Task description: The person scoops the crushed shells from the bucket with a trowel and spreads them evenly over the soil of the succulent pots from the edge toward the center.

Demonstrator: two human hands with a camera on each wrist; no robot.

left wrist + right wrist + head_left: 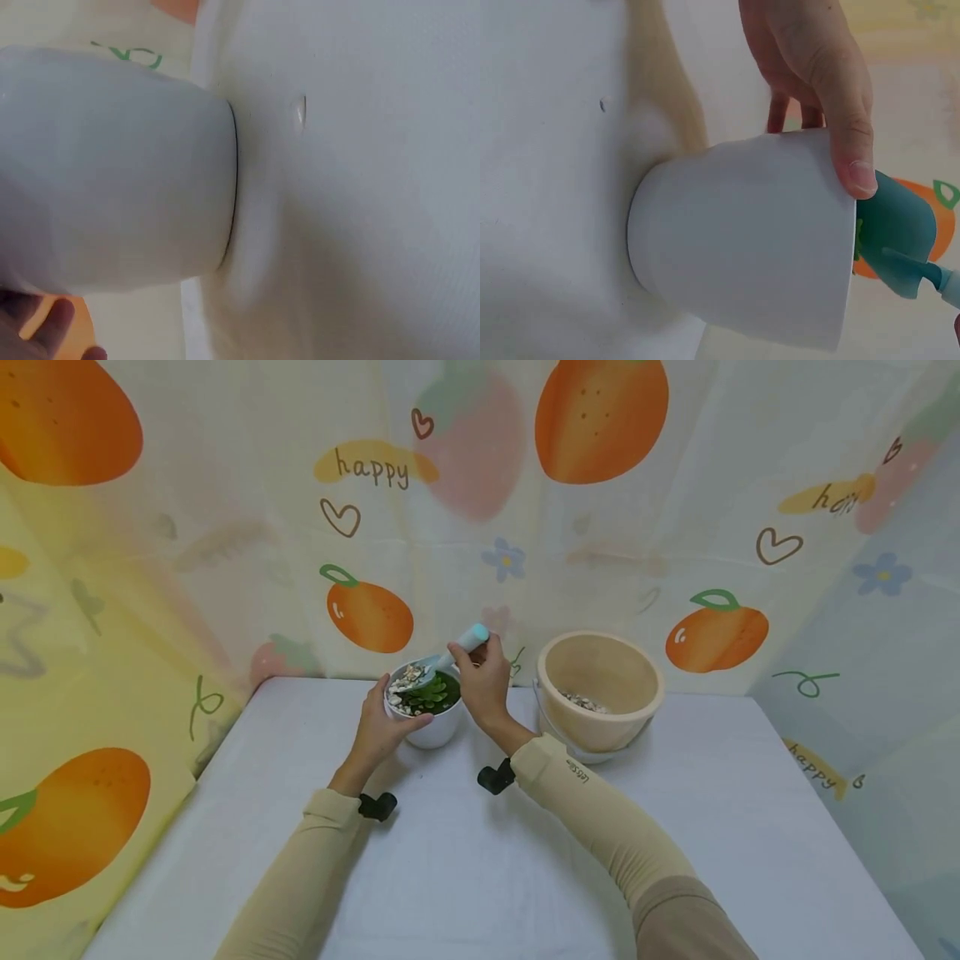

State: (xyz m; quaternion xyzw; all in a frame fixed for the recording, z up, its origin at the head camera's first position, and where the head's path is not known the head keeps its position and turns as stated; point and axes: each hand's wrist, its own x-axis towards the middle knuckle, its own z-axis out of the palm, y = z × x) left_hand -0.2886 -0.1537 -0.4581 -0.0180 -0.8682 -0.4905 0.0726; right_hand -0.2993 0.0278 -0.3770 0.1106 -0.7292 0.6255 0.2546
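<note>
A white pot stands on the table with a green succulent in it and pale pebbles along its left side. My left hand holds the pot at its left, thumb over the near rim and fingers around the far side, as the right wrist view also shows. Between thumb and fingers, my right hand pinches the light-blue handle of a small trowel. Its teal blade tilts down over the pot's mouth, close above the pebbles and leaves.
Right of the pot stands a cream bucket with a handle lowered around it and pebbles at its bottom. One small pale chip lies on the white-covered table. A fruit-printed curtain hangs along the back edge.
</note>
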